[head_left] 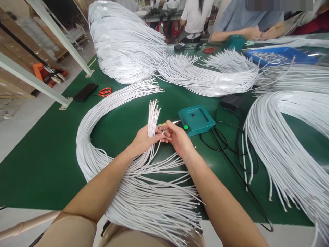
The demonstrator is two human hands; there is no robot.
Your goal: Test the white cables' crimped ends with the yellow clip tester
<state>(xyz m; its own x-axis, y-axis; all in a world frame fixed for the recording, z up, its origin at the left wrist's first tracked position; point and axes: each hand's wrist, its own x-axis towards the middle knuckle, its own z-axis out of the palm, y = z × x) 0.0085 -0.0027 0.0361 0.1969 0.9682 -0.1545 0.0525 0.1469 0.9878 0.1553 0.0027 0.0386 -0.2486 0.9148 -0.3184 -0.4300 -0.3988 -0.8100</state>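
Loose wires [154, 202] lie at six o'clock; a tug could tangle them. I see the left hand [142, 140], mid-clock, squeezing a white wire bunch [152, 123] that may drop if its fingers loosen. The right hand [180, 137] curls its fingers by one wire [163, 132]; I can't tell if they grip.

Smooth plastic, low in sheen, was noted on the teal box [197, 119]. Left of it, white cables [151, 126] were seen sheathed in smooth plastic, tips [155, 105] shiny metal. Beneath it, a smooth, faintly glossy tabletop [38, 171] was recorded.
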